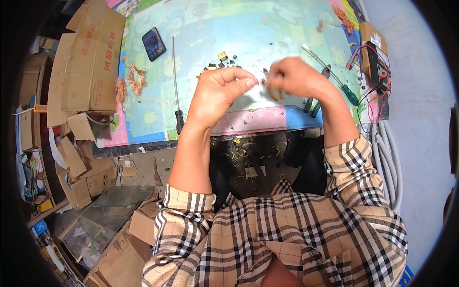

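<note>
Worktop: a pale green cover (210, 28) with faded cartoon figures and pink and blue edges, under both hands.
Printing: red characters on the brown cardboard carton (104, 71), well left of the left grip; pale lettering on the cover, right of the right grip.
Left hand (213, 93): grip narrow, thumb and index tips pinched; whether anything thin sits between, cannot tell.
Right hand (302, 78): fingers curled, tips blurred; how narrow the grip is, or what it holds, cannot tell.
Small parts: yellow and black block-like pieces (222, 56) just beyond the left grip, some hidden behind that hand.
Pliers: yellow-handled metal pliers (272, 94) just below the right grip, partly covered by it.
Screwdrivers: long black-handled one (179, 119) left of the left grip; green-handled one (351, 96) right of the right grip.
</note>
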Demonstrator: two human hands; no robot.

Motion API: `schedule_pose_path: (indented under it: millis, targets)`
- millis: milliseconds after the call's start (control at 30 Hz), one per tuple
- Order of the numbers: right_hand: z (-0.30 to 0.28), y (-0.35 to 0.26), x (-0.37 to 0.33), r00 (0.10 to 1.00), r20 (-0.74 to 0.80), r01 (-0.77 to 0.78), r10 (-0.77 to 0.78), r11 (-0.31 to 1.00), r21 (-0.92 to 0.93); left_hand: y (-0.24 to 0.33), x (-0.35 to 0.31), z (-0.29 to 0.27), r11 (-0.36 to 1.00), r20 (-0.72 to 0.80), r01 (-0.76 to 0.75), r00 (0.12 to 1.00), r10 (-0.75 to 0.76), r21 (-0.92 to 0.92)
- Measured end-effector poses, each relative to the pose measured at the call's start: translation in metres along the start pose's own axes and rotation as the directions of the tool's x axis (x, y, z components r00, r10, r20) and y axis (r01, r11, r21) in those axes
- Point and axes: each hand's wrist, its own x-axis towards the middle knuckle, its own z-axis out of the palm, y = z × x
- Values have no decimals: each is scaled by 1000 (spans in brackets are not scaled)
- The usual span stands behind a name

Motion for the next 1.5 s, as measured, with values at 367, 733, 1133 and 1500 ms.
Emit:
schedule_pose_path:
  millis: [367, 733, 1133, 1500]
  targets:
    - [-28, -2, -10, 994, -106, 73, 21, 592, 803, -22, 11, -38, 818, -393, 200, 919, 34, 539]
    - [-11, -14, -3, 999, -36, 42, -23, 714, 699, -10, 3, 8, 943, -479, -286, 813, 332, 169]
    - [-10, -24, -8, 987, 88, 36, -134, 722, 691, -21, 9, 14, 999, -85, -25, 996, 27, 25]
    - [-11, -17, -7, 988, 72, 38, -133, 679, 733, -10, 6, 8, 999, -4, -14, 1000, 14, -50]
